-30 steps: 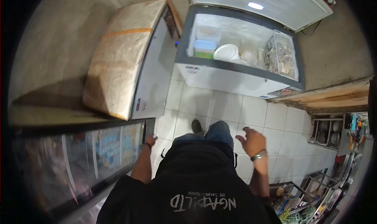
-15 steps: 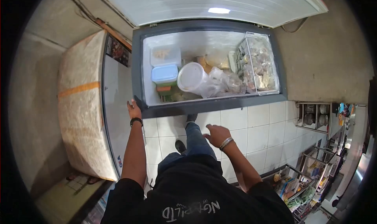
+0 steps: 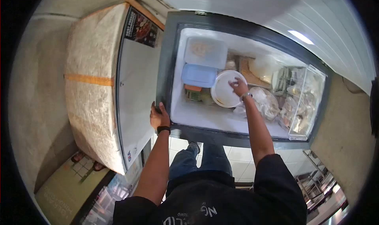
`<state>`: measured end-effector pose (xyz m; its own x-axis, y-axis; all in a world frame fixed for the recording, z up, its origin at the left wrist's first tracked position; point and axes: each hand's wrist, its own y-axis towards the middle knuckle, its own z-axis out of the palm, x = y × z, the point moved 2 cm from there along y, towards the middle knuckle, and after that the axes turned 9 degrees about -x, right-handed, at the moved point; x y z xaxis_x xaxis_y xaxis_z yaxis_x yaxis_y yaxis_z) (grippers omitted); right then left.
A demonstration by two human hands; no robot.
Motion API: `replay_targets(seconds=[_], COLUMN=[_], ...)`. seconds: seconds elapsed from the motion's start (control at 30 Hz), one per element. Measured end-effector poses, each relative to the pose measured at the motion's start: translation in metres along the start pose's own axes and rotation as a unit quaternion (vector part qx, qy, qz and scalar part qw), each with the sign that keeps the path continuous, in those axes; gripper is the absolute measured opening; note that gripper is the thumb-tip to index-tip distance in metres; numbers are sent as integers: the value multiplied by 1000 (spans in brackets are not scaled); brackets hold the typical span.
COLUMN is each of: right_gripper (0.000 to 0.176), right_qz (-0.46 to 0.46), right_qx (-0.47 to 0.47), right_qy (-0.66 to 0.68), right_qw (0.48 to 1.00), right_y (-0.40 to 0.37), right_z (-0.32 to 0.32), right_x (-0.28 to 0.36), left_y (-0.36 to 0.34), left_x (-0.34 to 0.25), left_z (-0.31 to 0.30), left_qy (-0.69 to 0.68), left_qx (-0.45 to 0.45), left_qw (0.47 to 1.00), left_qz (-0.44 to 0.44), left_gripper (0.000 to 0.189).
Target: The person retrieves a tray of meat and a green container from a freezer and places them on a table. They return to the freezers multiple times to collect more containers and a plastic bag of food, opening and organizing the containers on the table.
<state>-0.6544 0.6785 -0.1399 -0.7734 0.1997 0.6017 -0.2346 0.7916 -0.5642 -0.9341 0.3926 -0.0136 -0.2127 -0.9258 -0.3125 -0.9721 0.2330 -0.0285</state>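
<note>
A chest freezer (image 3: 165,67) with a dark grey rim stands in front of me, its lid (image 3: 276,12) raised. My right hand (image 3: 238,87) reaches inside, over a round white tub (image 3: 225,91), its fingers apart and slightly bent right at the tub's lid. Against the freezer's left front corner rests my left hand (image 3: 159,116), thumb and fingers spread along the rim. Left of the tub is a blue-lidded container (image 3: 199,75), with a translucent box (image 3: 205,51) behind it. Clear plastic bags (image 3: 265,102) lie to the tub's right.
A wire basket (image 3: 304,106) of bagged food fills the freezer's right end. At my left stands a tall white cabinet (image 3: 136,79) beside a worn, stained panel with an orange strip (image 3: 89,79). White floor tiles (image 3: 239,156) show below, and shelving (image 3: 316,185) stands at lower right.
I have moved closer and the view has turned. My right hand went from above the floor into the freezer, onto the white tub. My left hand stays at the freezer's corner.
</note>
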Motion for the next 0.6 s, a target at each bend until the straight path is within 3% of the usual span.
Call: replay_targets(seconds=[0.03, 0.1, 0.23, 0.27, 0.4, 0.47, 0.6], right_gripper=[79, 83, 89, 78, 74, 65, 57], right_qz=[69, 92, 169, 173, 177, 148, 159], right_qx=[9, 15, 16, -10, -37, 7, -20], right_qy=[130, 176, 312, 321, 308, 468, 483], right_qw=[989, 980, 935, 931, 934, 871, 861], right_y=[27, 74, 99, 100, 108, 97, 46], right_z=[15, 39, 61, 65, 74, 66, 26], right_x=[-3, 3, 36, 45, 42, 42, 26], left_y=[0, 4, 1, 1, 2, 1, 2], left_x=[3, 4, 0, 1, 3, 2, 6], left_z=[2, 5, -2, -2, -1, -3, -1], left_qy=[-7, -13, -19, -23, -27, -17, -24], left_qx=[-3, -15, 12, 20, 26, 30, 40], left_qw=[1000, 1000, 1000, 999, 999, 999, 999], left_qz=[11, 18, 8, 8, 4, 2, 5], left_gripper=[54, 53, 52, 54, 58, 58, 59])
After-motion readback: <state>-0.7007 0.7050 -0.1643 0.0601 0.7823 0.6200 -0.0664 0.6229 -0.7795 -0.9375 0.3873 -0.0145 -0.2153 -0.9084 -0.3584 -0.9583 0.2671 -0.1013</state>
